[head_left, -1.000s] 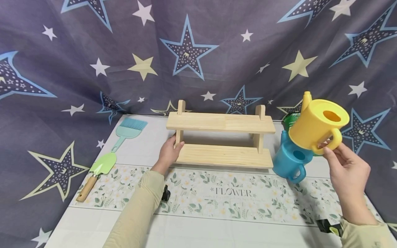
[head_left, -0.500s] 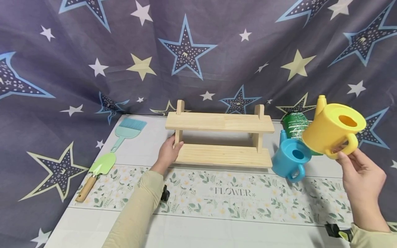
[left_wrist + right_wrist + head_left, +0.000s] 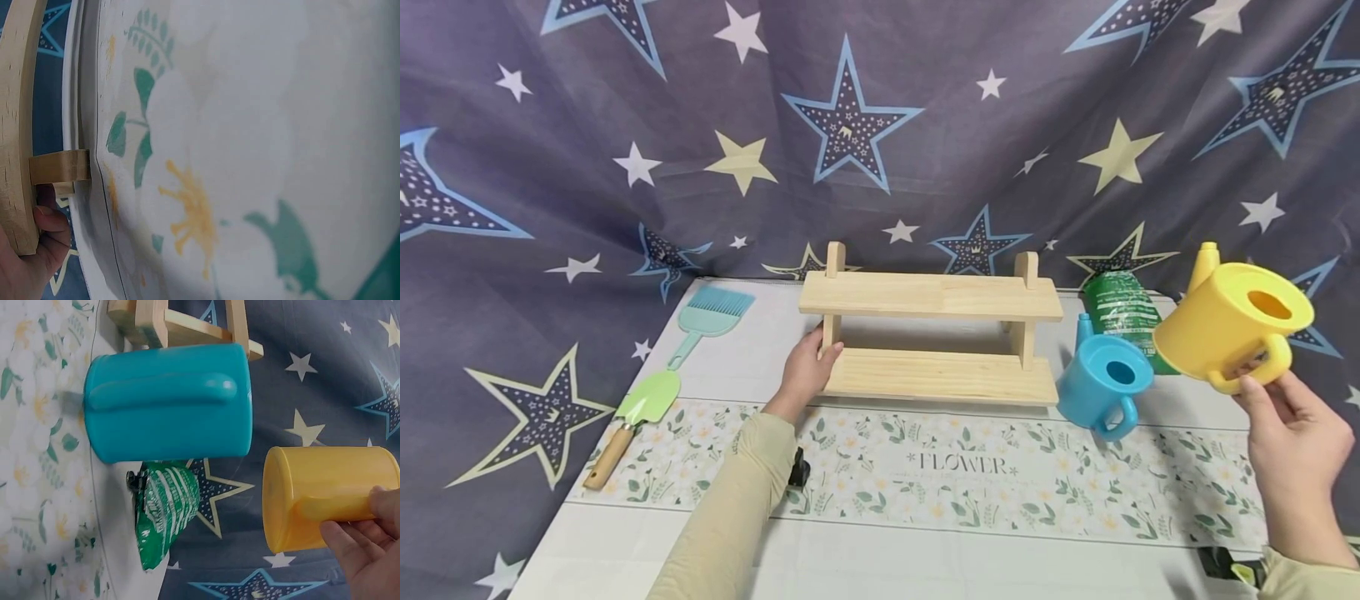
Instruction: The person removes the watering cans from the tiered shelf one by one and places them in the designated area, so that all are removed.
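Note:
My right hand (image 3: 1300,454) pinches the lower handle of a yellow watering can (image 3: 1232,325), held up in the air at the right of the head view. In the right wrist view the thumb and fingers grip the yellow can (image 3: 331,481) at its handle. A blue watering can (image 3: 1105,383) stands on the table, left of the yellow one. My left hand (image 3: 807,367) grips the left end of a two-tier wooden shelf (image 3: 932,296); the left wrist view shows its fingers curled round the wooden edge (image 3: 17,125).
Behind the blue can lies a green printed bag (image 3: 1123,312), partly hidden by the yellow can. At the left lie a light-blue brush-like tool (image 3: 711,312) and a green trowel with a wooden handle (image 3: 613,454). A flower-patterned cloth (image 3: 955,492) covers the table; a starry curtain (image 3: 925,100) hangs behind.
My right hand has carried the yellow watering can to the right and slightly down, away from above the blue one, uncovering more of the green bag. The left hand stays on the shelf.

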